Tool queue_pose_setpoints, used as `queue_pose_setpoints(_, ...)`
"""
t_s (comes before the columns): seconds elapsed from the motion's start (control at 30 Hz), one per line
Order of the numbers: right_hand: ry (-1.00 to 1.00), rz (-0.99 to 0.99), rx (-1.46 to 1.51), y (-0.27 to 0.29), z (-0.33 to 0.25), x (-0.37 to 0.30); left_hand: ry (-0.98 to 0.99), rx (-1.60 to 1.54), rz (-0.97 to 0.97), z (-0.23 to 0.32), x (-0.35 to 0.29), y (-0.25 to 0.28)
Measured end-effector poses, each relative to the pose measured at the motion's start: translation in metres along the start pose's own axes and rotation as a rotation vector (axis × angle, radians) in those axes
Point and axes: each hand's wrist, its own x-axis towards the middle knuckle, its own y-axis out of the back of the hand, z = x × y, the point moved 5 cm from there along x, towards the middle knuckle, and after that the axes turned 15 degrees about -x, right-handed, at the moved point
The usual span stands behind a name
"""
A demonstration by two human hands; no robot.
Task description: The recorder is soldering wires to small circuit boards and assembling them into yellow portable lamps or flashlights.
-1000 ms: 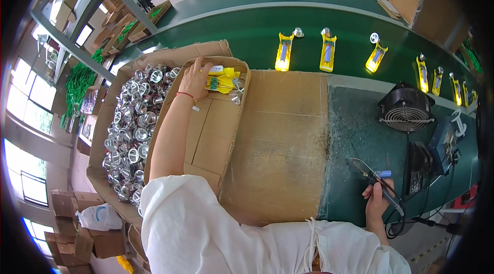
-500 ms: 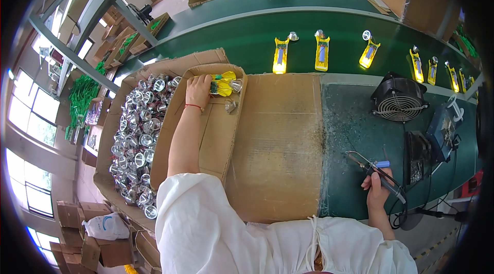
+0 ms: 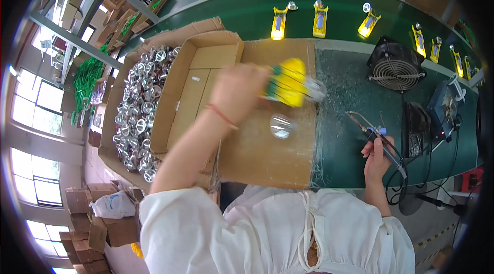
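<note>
My left hand, smeared by motion, is closed on a few yellow flashlight housings with green parts at the held end. It carries them above the cardboard sheet. One silvery reflector cup sticks out at their far end; another reflector hangs or lies lower, and I cannot tell which. On the right, my right hand is wrapped round a soldering iron, its bent metal tip pointing up and left over the green bench. A small blue piece shows beside the iron.
A shallow cardboard tray rests against a large box of silvery reflectors. Several yellow flashlight housings, some lit, line the green belt. A black fan and a blue soldering station stand at right.
My left hand has lifted the yellow housings out of the shallow tray and swung them right, over the cardboard sheet. My right hand keeps its hold on the iron. The view has shifted somewhat.
</note>
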Motion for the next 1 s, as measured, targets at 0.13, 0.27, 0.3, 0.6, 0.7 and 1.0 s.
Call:
queue_pose_setpoints(0.13, 0.018, 0.009, -0.013, 0.008, -0.009, -0.005, 0.102, 0.104, -0.325, 0.068, -0.021, -0.084)
queue_pose_setpoints(0.27, 0.035, -0.015, -0.041, 0.018, -0.012, -0.009, 0.144, -0.007, -0.148, 0.094, -0.052, -0.084)
queue_pose_setpoints(0.3, 0.025, -0.037, -0.036, 0.02, -0.01, -0.008, 0.149, -0.019, -0.154, 0.098, -0.059, -0.082)
queue_pose_setpoints(0.6, -0.001, -0.055, -0.008, 0.024, -0.011, -0.018, 0.139, -0.527, -0.02, 0.094, -0.086, -0.054)
queue_pose_setpoints(0.7, 0.02, -0.063, 0.012, 0.021, -0.016, -0.02, 0.224, -0.648, 0.179, 0.062, -0.074, -0.061)
queue_pose_setpoints(1.0, 0.042, -0.134, -0.027, 0.003, -0.025, -0.02, 0.211, -0.762, 0.113, 0.059, -0.016, -0.099)
